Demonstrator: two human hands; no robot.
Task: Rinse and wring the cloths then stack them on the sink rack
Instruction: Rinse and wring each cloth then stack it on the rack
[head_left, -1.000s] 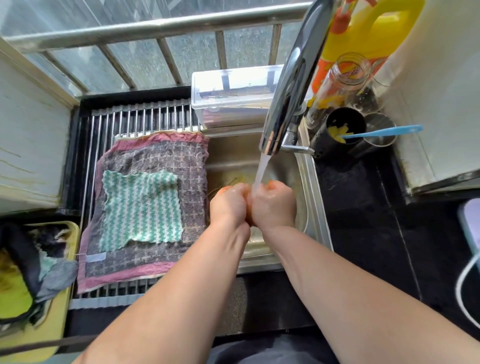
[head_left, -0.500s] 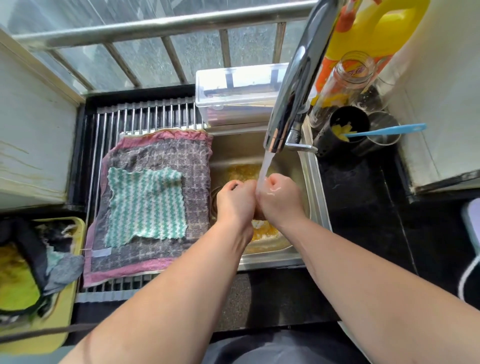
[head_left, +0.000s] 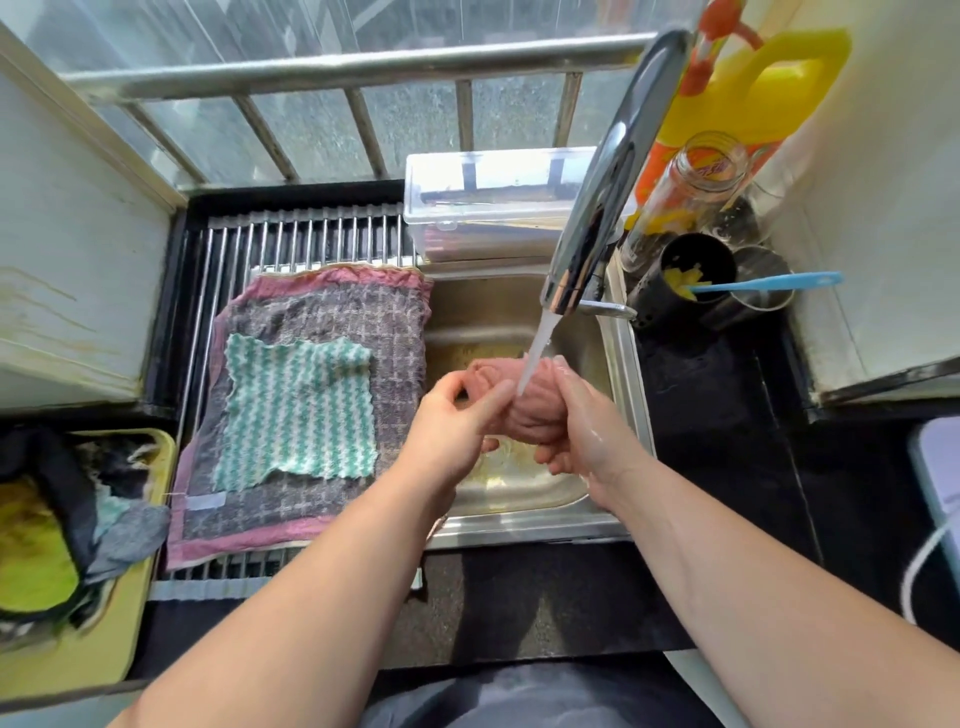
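A bunched pink cloth (head_left: 530, 402) sits between my hands over the steel sink (head_left: 621, 395), under the water running from the chrome tap (head_left: 597, 208). My left hand (head_left: 457, 426) holds its left side with curled fingers. On the right, my right hand (head_left: 587, 431) cups it, fingers wrapped underneath. To the left, the sink rack (head_left: 311, 236) carries a grey checked cloth with pink edges (head_left: 363, 322), spread flat. A green-and-white zigzag cloth (head_left: 298, 410) lies flat on top of it.
A yellow tray (head_left: 119, 623) at the left holds several crumpled cloths. A clear lidded box (head_left: 493, 202) stands behind the sink. Right of the tap are a yellow jug (head_left: 753, 88), a glass jar (head_left: 685, 192) and dark cups with a blue utensil (head_left: 769, 283).
My hands have loosened and spread apart from a tight clench, and the pink cloth now shows between them under the stream.
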